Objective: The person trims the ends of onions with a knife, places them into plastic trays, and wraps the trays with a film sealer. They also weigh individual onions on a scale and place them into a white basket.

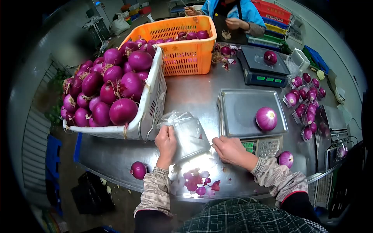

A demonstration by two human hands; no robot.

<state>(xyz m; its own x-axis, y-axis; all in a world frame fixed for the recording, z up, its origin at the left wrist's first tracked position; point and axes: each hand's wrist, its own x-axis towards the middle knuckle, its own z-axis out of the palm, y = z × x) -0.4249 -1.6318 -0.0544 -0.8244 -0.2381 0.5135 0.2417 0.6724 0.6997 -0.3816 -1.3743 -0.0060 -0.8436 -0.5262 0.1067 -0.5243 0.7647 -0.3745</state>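
A clear plastic bag (188, 136) lies over the steel table, with my left hand (166, 144) closed on its left edge. My right hand (233, 152) is closed in a pinch near the bag's right corner; what its fingertips hold is too small to make out. A peeled onion (266, 119) rests on the pan of the near scale (248, 103), just beyond my right hand. Onion skins (200, 182) are scattered between my forearms. One red onion (138, 170) sits left of my left sleeve, another (286, 159) right of the scale's keypad.
A white crate (153, 91) heaped with red onions stands at the left, an orange crate (186, 58) behind it. A second scale (264, 66) holds an onion. Packed onions (307, 95) lie at the right. Across the table, a person in blue sleeves (250, 13) handles something.
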